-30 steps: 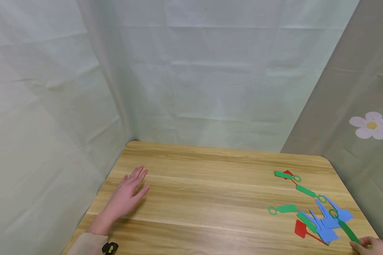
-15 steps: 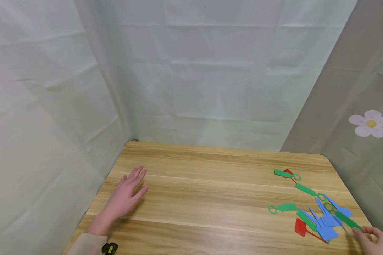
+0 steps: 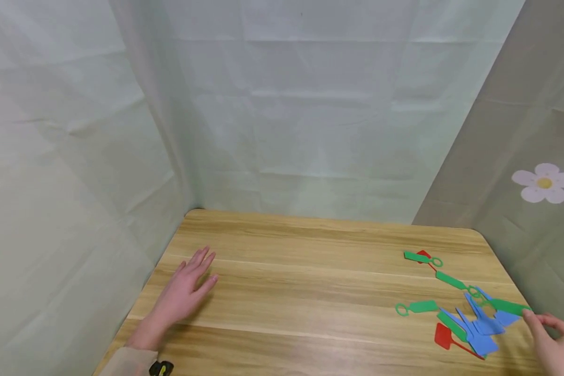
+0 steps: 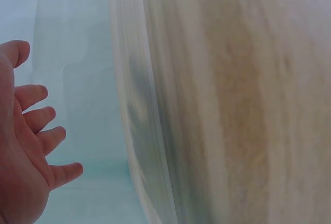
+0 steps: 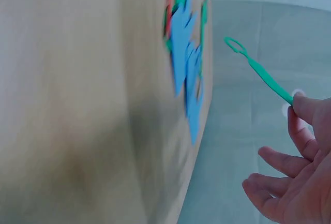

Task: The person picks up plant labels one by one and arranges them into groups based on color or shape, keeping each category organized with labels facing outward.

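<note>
My right hand [image 3: 561,342] pinches one end of a flat green plastic tag [image 5: 270,81] between thumb and forefinger; its ring end points away from the hand. In the right wrist view this tag hangs clear of the table, the other fingers loosely bent. Below it in the head view lie several overlapping blue tags [image 3: 483,344] with thin pointed tails. Among and beside them are a red tag [image 3: 443,336] and more green tags [image 3: 423,306]. At the left, my left hand [image 3: 183,290] is held over the wooden table with fingers spread, holding nothing.
Farther back on the right, a green tag [image 3: 416,257] lies across a red one, with another green tag [image 3: 449,280] nearby. Pale cloth [image 3: 310,130] hangs behind and at both sides of the table [image 3: 301,292]. The right cloth bears a white flower print [image 3: 544,183].
The right hand has moved up and away from the table's front with the green tag, which has swung toward level. The left hand stays put.
</note>
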`<state>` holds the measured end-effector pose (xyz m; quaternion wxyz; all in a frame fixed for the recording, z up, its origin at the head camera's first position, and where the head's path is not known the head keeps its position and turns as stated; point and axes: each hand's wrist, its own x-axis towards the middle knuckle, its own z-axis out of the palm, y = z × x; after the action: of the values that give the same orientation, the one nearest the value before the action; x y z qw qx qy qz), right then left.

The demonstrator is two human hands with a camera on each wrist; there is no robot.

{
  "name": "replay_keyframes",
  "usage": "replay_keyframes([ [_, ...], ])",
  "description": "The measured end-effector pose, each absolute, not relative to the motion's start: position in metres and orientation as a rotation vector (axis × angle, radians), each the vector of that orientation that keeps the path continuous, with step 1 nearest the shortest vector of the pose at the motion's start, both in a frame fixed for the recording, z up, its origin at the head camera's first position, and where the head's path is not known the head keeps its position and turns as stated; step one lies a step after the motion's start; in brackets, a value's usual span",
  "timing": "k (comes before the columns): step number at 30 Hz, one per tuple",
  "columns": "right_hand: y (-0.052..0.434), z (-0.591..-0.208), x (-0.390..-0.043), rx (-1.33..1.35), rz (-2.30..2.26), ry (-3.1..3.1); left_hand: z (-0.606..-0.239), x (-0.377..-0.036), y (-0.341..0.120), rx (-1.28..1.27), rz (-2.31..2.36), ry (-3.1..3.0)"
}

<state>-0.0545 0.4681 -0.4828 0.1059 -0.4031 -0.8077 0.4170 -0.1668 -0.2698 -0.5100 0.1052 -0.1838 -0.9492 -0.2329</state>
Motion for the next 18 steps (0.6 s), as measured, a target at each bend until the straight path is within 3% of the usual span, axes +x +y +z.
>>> replay_keyframes([
  [6,0.447,-0.473,-0.072,-1.097,1.083,-2.660,-0.512,-0.166,-0.273,-0.535,-0.681,-2.804],
  [18,0.372,-0.462,-0.119,-0.431,1.271,-2.862,-0.514,-0.168,-0.278,-0.545,-0.675,-2.785],
])
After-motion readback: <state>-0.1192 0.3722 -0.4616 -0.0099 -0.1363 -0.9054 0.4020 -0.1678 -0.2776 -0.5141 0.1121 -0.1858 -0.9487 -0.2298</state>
